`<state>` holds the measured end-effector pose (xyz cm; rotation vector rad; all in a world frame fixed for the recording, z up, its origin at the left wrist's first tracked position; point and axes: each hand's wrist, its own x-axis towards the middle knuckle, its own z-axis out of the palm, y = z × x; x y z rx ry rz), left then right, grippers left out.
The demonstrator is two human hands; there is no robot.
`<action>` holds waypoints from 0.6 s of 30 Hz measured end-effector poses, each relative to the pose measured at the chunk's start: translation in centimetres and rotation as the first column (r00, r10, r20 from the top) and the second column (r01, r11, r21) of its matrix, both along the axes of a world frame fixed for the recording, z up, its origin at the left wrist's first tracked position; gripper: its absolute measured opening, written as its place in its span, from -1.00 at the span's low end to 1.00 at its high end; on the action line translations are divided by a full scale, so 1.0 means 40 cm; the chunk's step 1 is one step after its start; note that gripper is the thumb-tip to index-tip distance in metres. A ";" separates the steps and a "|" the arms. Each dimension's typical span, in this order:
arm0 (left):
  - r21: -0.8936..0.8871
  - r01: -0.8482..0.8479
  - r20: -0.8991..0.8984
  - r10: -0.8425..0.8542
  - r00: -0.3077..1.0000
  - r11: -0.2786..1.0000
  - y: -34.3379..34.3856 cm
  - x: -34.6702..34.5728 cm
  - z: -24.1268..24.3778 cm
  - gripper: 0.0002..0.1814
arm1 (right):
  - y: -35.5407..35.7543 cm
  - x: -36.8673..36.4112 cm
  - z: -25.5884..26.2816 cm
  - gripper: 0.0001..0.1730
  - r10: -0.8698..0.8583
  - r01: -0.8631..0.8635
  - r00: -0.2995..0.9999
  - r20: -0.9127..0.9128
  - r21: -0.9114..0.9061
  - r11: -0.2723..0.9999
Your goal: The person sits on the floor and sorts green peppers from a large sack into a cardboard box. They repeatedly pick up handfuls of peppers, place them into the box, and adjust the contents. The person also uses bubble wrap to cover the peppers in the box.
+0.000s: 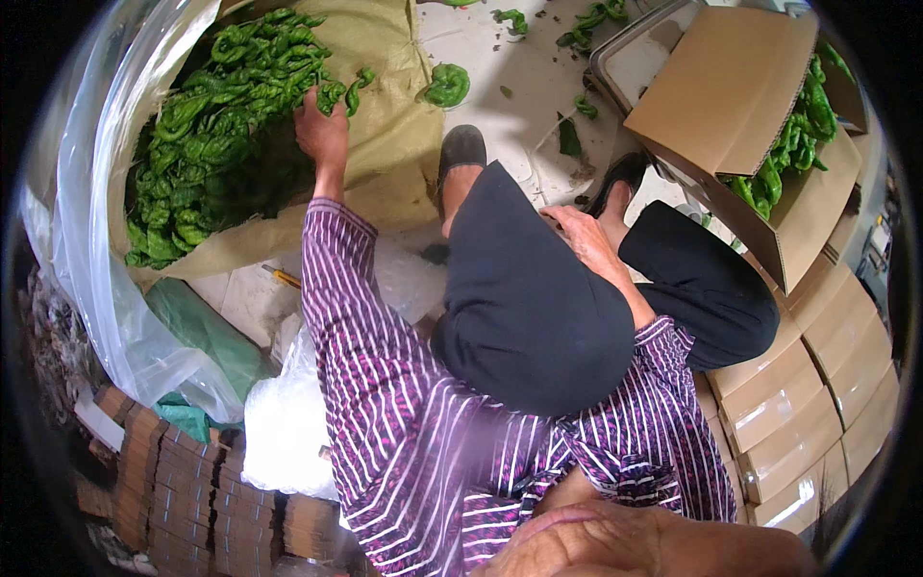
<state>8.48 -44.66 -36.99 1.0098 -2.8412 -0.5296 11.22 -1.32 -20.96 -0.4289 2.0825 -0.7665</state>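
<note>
My left hand [322, 133] reaches over the right side of an open yellow woven sack [382, 137] heaped with wrinkled green peppers [216, 122]. Its fingers are closed around a curled green pepper [332, 96], and another thin, bent one [358, 91] sticks out beside it. Against the inner side of my dark trouser leg [526, 303] rests my right hand [588, 238]. Its fingertips are partly hidden by the leg, and no object shows in it. To the right, an open cardboard box [721, 94] holds more green peppers [775, 169].
Loose peppers [447, 85] lie on the pale floor [497, 94]. Clear plastic sheeting [79, 288] lines the sack's left side. A yellow utility knife [283, 276] lies near my left forearm. Cardboard boxes [786, 425] are stacked at right, flattened cardboard [180, 490] at lower left.
</note>
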 end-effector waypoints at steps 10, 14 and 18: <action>0.257 0.348 0.211 -0.404 0.890 0.902 0.340 -0.114 0.112 -0.13 | -0.022 0.020 -0.007 -0.53 0.053 -0.056 0.993 -0.104 -0.033 0.998; 0.331 0.309 0.245 -0.397 0.884 0.892 0.375 -0.124 0.088 -0.13 | 0.029 0.044 -0.037 -0.53 -0.002 0.000 0.984 -0.178 -0.013 1.000; 0.444 0.379 -0.017 -0.415 0.910 0.812 0.343 -0.079 0.066 -0.19 | 0.034 0.052 -0.054 -0.57 -0.006 0.011 0.982 -0.191 0.027 1.000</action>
